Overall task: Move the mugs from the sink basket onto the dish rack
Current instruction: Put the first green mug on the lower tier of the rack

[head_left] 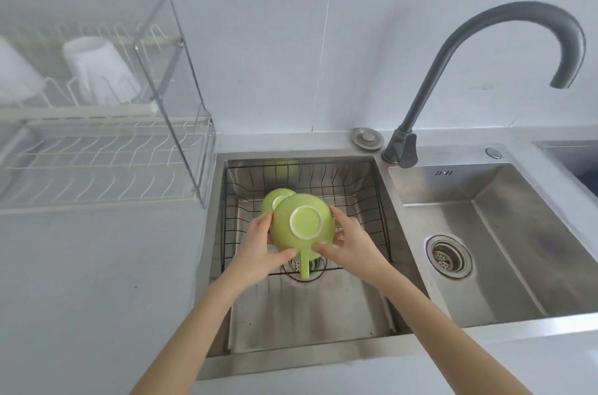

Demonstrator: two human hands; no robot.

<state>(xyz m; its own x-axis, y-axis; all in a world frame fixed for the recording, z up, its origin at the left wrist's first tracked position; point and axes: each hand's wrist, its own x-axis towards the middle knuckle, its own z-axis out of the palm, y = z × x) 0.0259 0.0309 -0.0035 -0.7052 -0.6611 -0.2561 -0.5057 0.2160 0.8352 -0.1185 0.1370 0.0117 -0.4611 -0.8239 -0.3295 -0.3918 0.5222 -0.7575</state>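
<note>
Cupped between both palms above the sink basket (pixel 362 200): a green mug (pixel 302 226), upside down, pale foot ring facing up, handle pointing down toward the drain. Left hand (pixel 262 245) pressed to the near-left wall of the mug, thumb curled under the rim; right hand (pixel 351 242) closed on the opposite wall, fingers spread along the curve. Both hands closed on the same mug, neither one free.

Just behind and partly hidden by it, a second green mug (pixel 276 198), also inverted, seemingly resting in the wire basket inside the left sink bowl (pixel 310 313). Grey faucet (pixel 485 64) arching to the right, well clear of the lift.

Well apart to the left, on the counter: white dish rack (pixel 106 164), lower tier bare wire, upper tier holding a white cup (pixel 100 71) mouth down.

Best handled, by the look of it, with an even two-sided squeeze, a straight rise clear of the basket rim and the neighbouring mug, then a level carry leftward, kept inverted for draining.

Only writing in sight: a small stamped mark (pixel 444 173) on the right bowl's rear wall, too small to read.
</note>
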